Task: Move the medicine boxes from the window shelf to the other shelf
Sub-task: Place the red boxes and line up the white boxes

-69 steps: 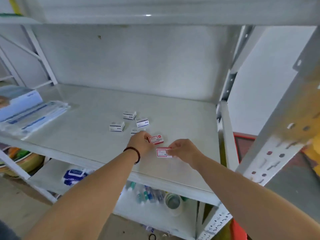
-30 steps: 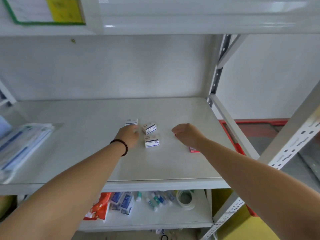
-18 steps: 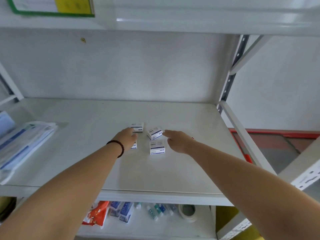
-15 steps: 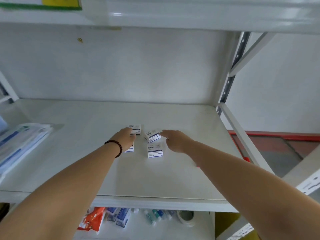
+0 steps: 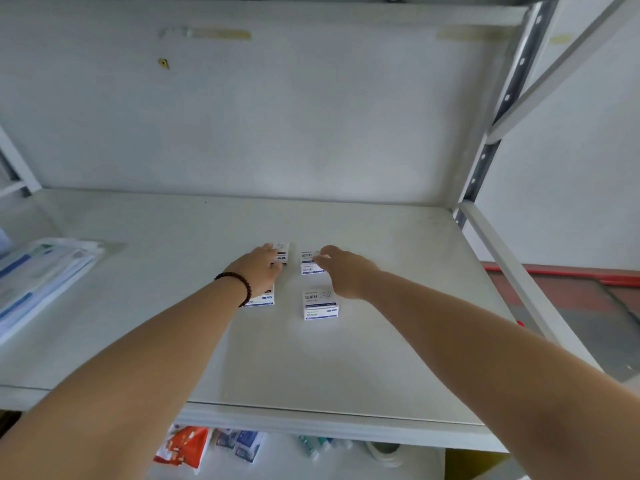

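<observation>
Four small white medicine boxes sit in a two-by-two cluster mid-shelf, head view only. Far-left box (image 5: 282, 252) at 11 o'clock of the cluster, far-right box (image 5: 310, 263) at 1 o'clock, near-left box (image 5: 265, 299) at 7 o'clock, near-right box (image 5: 320, 304) at 5 o'clock. All lie flat on the grey shelf (image 5: 346, 358).

Left hand (image 5: 259, 268) lies over the far-left box, fingers fairly straight, touching its top; wrist with a dark bead bracelet (image 5: 239, 284) covers part of the near-left box. Not curled round anything. Right hand (image 5: 343, 271) reaches to the far-right box, fingertips at its right edge, looks like a light pinch but cannot tell for sure if it grips.

Handling guess: thin cardboard cartons, light, stiff enough but crushable if squeezed, smooth printed faces may slide on the painted shelf. Best held by thumb and fingers across the two long side walls, or several scooped together.

Other counts: one stack of plastic-wrapped packets (image 5: 38, 275) at 9 o'clock on the same shelf; lower shelf at 6 o'clock holds one red pouch (image 5: 183, 448), some blue packs and small tubes, number unclear.
</observation>
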